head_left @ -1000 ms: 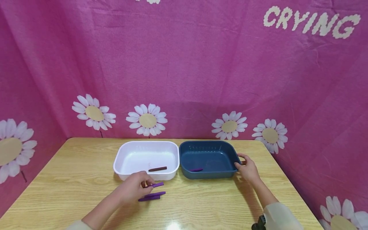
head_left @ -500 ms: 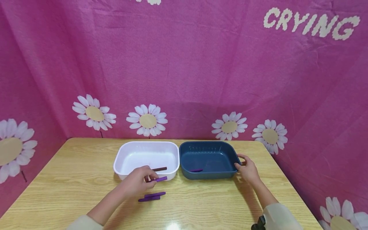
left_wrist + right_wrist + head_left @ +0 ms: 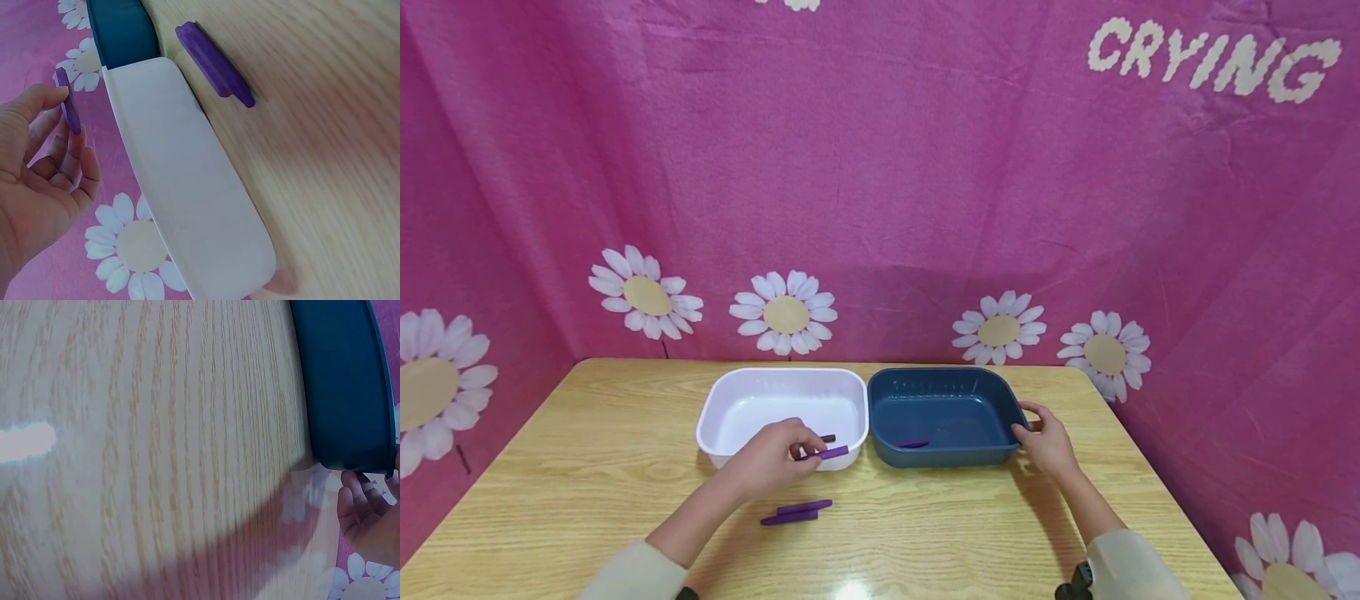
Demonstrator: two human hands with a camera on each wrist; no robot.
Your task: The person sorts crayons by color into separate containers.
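Observation:
My left hand [image 3: 778, 454] pinches a purple crayon [image 3: 832, 452] between thumb and fingers, above the near rim of the white basin [image 3: 707, 417]. In the left wrist view the held crayon [image 3: 68, 101] is clear of the basin's edge. A dark brown crayon [image 3: 828, 438] lies inside the white basin, partly hidden by the hand. Two more purple crayons [image 3: 796, 517] lie side by side on the table before it. One purple crayon [image 3: 913, 444] lies in the dark blue basin [image 3: 951, 457]. My right hand [image 3: 1048, 442] grips that basin's right end, thumb at the rim; the right wrist view shows curled fingers [image 3: 357, 503] against it.
The two basins stand side by side, touching, toward the back of the wooden table [image 3: 910, 533]. Behind and at both sides hangs a pink cloth [image 3: 880, 192] with white daisies.
My left hand has lifted the purple crayon from beside the other two and moved it forward and right, over the white basin's near rim. The right hand has stayed put.

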